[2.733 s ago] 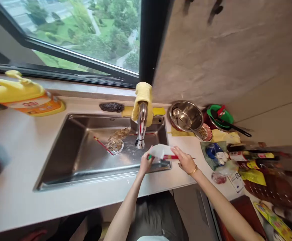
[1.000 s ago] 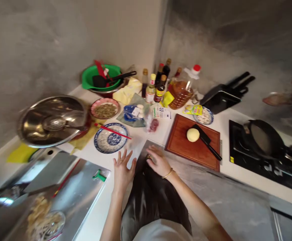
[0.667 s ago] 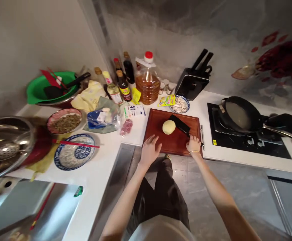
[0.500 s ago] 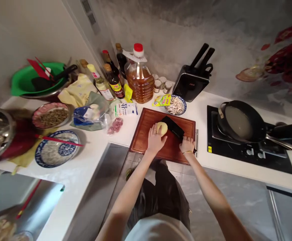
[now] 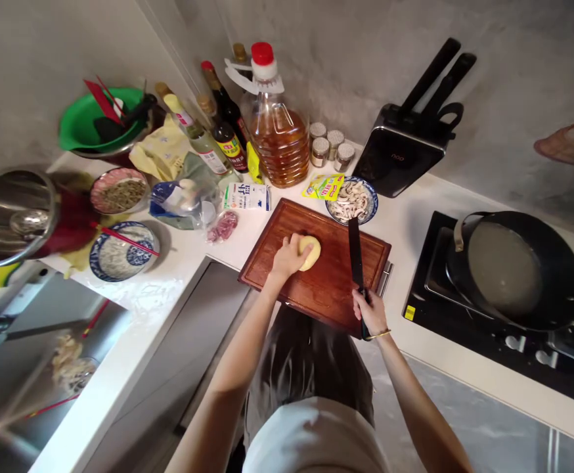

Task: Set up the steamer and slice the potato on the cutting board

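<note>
A peeled yellow potato [image 5: 311, 251] lies on the reddish wooden cutting board [image 5: 326, 282]. My left hand [image 5: 287, 255] is closed over the potato's left side and holds it down. My right hand [image 5: 370, 311] grips the handle of a black kitchen knife [image 5: 354, 249] at the board's near right corner. The blade stands on edge, points away from me and is a short way right of the potato, not touching it.
A small bowl of sliced mushrooms [image 5: 352, 200] stands behind the board, with a knife block [image 5: 405, 148], an oil jug [image 5: 277, 135] and sauce bottles [image 5: 222, 128] further back. A black wok [image 5: 508, 269] sits on the hob at right. Plates [image 5: 119, 243], bowls [image 5: 14, 217] and the sink [image 5: 16, 387] lie left.
I turned from the sink to the cutting board. My left hand came down onto the potato and my right hand took the knife's handle and lifted the blade onto its edge.
</note>
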